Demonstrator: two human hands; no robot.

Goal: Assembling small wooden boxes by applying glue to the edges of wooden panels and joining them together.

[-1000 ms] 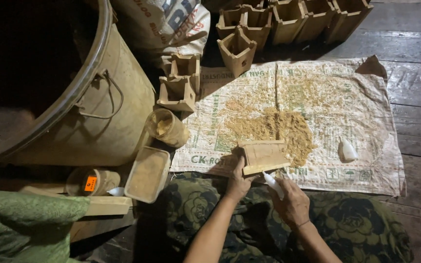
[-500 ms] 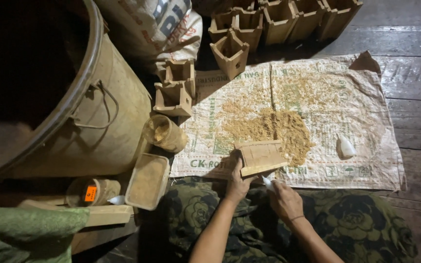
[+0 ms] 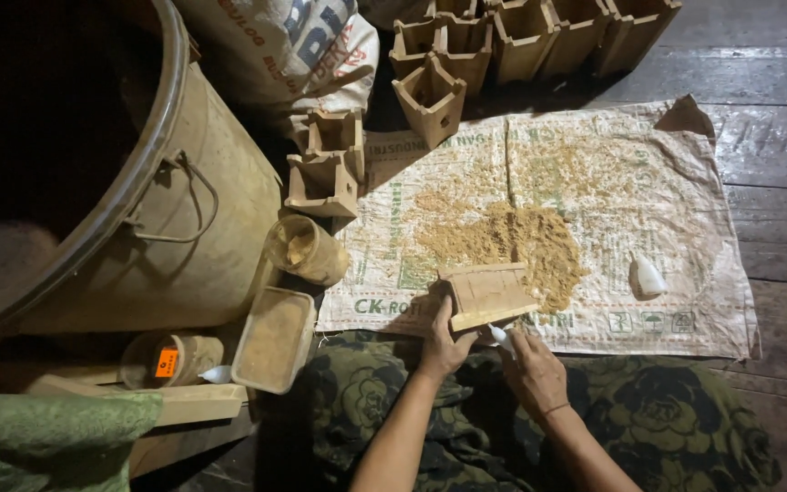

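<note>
Two hands are working at the sack's (image 3: pixel 721 301) near edge: left hand (image 3: pixel 444 342) is gripping the light, stiff wooden box (image 3: pixel 487 293) by its lower-left corner, right hand (image 3: pixel 532 369) is pinching a small white glue bottle (image 3: pixel 501 338).

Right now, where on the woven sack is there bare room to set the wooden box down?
Bare sack lies right of the white bottle and, lightly dusted, above it. The sawdust pile fills the middle; small wooden boxes crowd the upper left; both hands hold the wooden box at the near edge.
</note>
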